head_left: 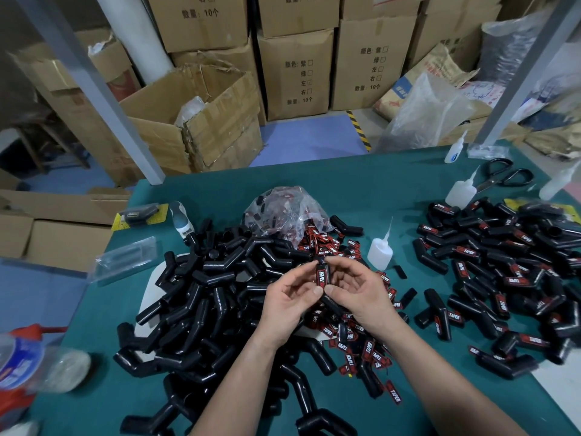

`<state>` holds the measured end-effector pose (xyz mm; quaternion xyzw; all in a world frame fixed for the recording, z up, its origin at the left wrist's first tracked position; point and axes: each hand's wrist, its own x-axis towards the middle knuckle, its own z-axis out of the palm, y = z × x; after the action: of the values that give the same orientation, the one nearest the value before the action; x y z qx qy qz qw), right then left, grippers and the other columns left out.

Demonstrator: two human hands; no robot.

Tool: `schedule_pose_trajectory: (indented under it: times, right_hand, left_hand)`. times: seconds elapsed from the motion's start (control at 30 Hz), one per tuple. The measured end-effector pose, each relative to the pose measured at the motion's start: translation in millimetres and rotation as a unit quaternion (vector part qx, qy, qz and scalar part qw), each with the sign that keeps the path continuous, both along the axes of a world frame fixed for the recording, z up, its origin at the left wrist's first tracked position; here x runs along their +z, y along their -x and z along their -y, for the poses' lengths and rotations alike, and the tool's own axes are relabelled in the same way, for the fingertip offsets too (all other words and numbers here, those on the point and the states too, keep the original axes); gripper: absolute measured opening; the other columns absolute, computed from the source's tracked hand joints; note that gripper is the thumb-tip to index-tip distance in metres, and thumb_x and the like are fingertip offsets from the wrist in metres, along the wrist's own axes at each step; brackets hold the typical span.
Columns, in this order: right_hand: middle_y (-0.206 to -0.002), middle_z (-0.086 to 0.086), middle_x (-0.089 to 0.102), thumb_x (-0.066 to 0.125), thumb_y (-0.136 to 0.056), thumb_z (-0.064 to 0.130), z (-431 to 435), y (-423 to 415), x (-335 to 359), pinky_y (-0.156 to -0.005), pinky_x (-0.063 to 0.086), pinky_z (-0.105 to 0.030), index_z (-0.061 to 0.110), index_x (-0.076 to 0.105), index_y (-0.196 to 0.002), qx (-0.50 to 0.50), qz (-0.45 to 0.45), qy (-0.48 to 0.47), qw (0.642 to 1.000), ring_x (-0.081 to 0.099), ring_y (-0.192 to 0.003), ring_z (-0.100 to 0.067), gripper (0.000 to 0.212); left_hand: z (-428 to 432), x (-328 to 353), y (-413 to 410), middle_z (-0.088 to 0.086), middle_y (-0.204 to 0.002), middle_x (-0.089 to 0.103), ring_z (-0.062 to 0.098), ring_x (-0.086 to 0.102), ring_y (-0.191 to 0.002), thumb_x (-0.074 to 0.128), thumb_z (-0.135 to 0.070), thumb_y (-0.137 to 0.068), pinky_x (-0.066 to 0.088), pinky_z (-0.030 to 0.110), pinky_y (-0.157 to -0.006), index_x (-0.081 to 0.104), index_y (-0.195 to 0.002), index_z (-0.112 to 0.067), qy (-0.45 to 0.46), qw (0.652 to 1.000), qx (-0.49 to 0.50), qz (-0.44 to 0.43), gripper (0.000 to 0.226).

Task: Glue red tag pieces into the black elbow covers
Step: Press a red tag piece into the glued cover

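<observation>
Left hand (287, 298) and right hand (361, 292) pinched one tagged elbow cover (323, 278). A glue bottle (380, 250) stood at two o'clock.

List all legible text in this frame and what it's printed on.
"TAPER": red tag on the elbow cover pinched by left hand and right hand; same on loose tags.
"颜色: 紫 绿 左 右": cardboard boxes.
"数量: 10个": same boxes.
Bottle label and sack print: too blurred.
</observation>
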<state>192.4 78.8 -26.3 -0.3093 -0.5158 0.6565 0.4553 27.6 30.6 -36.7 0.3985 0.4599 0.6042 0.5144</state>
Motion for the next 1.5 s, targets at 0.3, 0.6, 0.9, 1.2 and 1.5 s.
schedule_pose_trajectory:
  times: [0.3, 0.6, 0.9, 1.2, 1.5]
  right_hand:
    - [-0.106, 0.006, 0.072, 0.076, -0.085, 0.005, 3.6, -0.6, 4.1, -0.084, 0.053, -0.018, 0.034, 0.072, -0.103, -0.057, 0.069, -0.056, 0.994, 0.067, -0.097, -0.011, 0.035]
    - [-0.110, -0.004, 0.070, 0.077, -0.087, 0.008, 1.9, -1.7, -3.9, -0.092, 0.055, -0.033, 0.028, 0.076, -0.107, -0.084, 0.074, -0.058, 0.992, 0.069, -0.102, -0.022, 0.029]
    - [-0.100, -0.003, 0.073, 0.075, -0.086, -0.001, 1.9, 1.8, -1.2, -0.081, 0.056, -0.022, 0.025, 0.076, -0.098, -0.058, 0.055, -0.046, 0.996, 0.071, -0.089, -0.015, 0.029]
    - [-0.091, -0.009, 0.076, 0.077, -0.082, 0.016, -1.5, 1.5, -5.6, -0.076, 0.058, -0.030, 0.026, 0.075, -0.096, -0.068, 0.056, -0.012, 0.996, 0.072, -0.082, -0.021, 0.017]
    - [-0.111, 0.000, 0.068, 0.076, -0.089, 0.009, -7.3, -10.4, -2.5, -0.093, 0.052, -0.026, 0.006, 0.074, -0.110, -0.089, 0.206, -0.362, 0.905, 0.068, -0.105, -0.016, 0.021]
  left_hand:
    - [-2.2, -1.1, 1.2, -0.003, -0.107, 0.078, 0.008, 0.071, -0.100, 0.073, -0.005, -0.081, 0.058, 0.020, -0.080, 0.073, -0.116, -0.022, 0.008, 0.998, 0.054, -0.022, 0.039]
    - [-0.2, -0.1, 0.8, -0.003, -0.103, 0.078, 0.007, 0.072, -0.093, 0.080, -0.027, -0.080, 0.056, 0.019, -0.080, 0.080, -0.102, -0.031, -0.017, 0.998, 0.045, -0.028, 0.022]
    - [1.3, 4.7, 0.3, -0.005, -0.105, 0.077, 0.005, 0.073, -0.093, 0.077, -0.027, -0.083, 0.056, 0.018, -0.080, 0.080, -0.101, -0.035, -0.027, 0.998, 0.034, -0.048, 0.020]
    - [2.8, 2.3, -3.6, -0.002, -0.108, 0.077, 0.010, 0.073, -0.099, 0.074, -0.008, -0.088, 0.057, 0.022, -0.086, 0.073, -0.113, -0.019, -0.038, 0.996, 0.037, -0.071, 0.028]
    - [2.9, -0.4, -3.8, -0.004, -0.120, 0.073, 0.016, 0.069, -0.115, 0.070, -0.024, -0.092, 0.052, 0.026, -0.099, 0.071, -0.118, -0.040, -0.100, 0.981, 0.083, -0.144, 0.031]
